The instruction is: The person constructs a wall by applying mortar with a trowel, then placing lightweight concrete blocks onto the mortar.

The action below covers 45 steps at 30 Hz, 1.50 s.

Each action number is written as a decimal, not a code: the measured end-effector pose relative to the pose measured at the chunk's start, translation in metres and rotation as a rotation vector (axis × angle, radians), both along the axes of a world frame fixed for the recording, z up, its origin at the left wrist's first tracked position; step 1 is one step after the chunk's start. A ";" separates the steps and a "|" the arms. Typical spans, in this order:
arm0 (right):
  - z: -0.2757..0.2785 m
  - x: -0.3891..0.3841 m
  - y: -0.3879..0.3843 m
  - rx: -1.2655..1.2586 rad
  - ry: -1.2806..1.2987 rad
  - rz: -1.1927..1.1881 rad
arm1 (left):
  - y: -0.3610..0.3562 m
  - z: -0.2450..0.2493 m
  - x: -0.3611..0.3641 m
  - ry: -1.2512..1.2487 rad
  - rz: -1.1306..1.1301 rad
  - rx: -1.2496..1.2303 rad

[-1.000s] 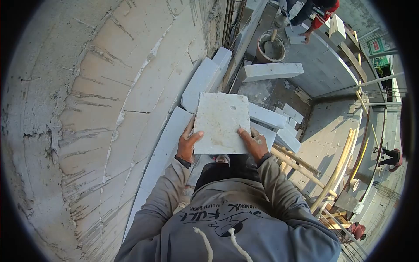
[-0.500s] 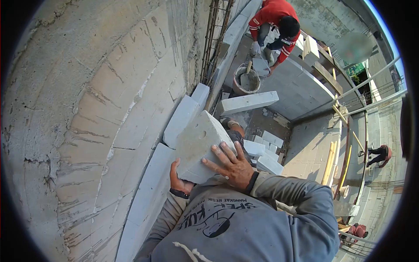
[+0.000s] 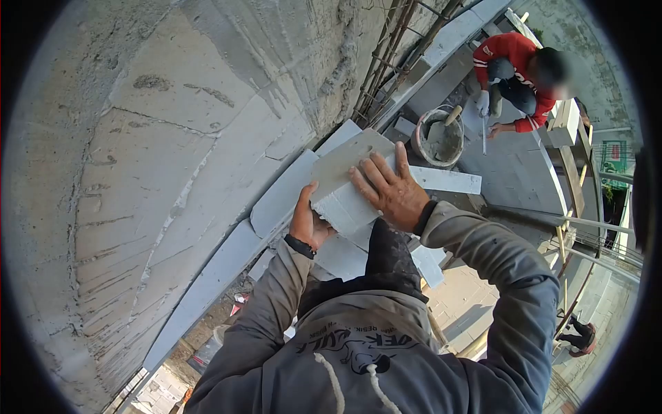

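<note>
Between my two hands is a pale grey concrete block (image 3: 343, 196), held tilted over the low course of blocks along the wall. My left hand (image 3: 309, 222) grips its near left end, with the thumb up along the edge and the fingers partly hidden below. On the block's right side lies my right hand (image 3: 393, 190), fingers spread and pressed against it. Just beyond and to the left, the laid blocks (image 3: 281, 193) form a row beside the rough wall (image 3: 186, 165).
A bucket of grey mortar (image 3: 438, 138) with a wooden-handled tool stands ahead. Past it crouches a person in a red top (image 3: 514, 52), one hand gloved. A long block (image 3: 448, 180) lies near the bucket. Steel rebar (image 3: 389, 58) rises by the wall. Another person (image 3: 580, 337) is at far right.
The block has moved forward, away from my chest, with both hands still on it, and my arms are stretched further out. The view has shifted, showing the bucket and co-worker further right.
</note>
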State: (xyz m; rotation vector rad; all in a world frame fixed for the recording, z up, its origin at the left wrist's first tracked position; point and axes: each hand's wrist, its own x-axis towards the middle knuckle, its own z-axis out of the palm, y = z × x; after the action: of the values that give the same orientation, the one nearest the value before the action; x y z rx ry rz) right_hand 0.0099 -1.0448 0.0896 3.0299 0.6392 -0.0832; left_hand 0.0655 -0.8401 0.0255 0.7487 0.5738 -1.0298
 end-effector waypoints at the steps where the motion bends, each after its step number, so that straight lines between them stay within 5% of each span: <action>1: -0.003 0.019 -0.014 -0.054 0.016 0.039 | -0.009 -0.003 0.011 0.024 -0.039 0.021; 7: -0.062 0.112 -0.054 -0.096 0.026 0.145 | -0.020 -0.068 0.053 -0.176 -0.014 0.194; 9: -0.067 0.133 -0.055 -0.142 0.254 0.065 | -0.004 -0.069 0.059 -0.399 -0.006 0.363; 10: -0.099 0.140 -0.061 -0.049 0.129 0.044 | 0.005 -0.068 0.057 -0.449 -0.020 0.449; 25: -0.175 0.178 -0.060 -0.164 0.270 0.078 | 0.113 -0.158 -0.063 -0.175 0.074 0.879; 37: -0.088 0.125 -0.063 -0.004 -0.083 0.048 | 0.099 -0.151 -0.039 -0.507 -0.058 0.876; 45: -0.003 0.016 -0.055 0.451 -0.212 -0.348 | 0.089 -0.121 -0.036 -0.704 -0.107 0.835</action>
State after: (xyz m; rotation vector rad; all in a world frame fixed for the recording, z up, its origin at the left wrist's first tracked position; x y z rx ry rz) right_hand 0.0263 -1.0996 0.0867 3.4747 0.1176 0.4218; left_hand 0.0290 -0.7508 -0.0955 1.7994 0.3263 -0.5221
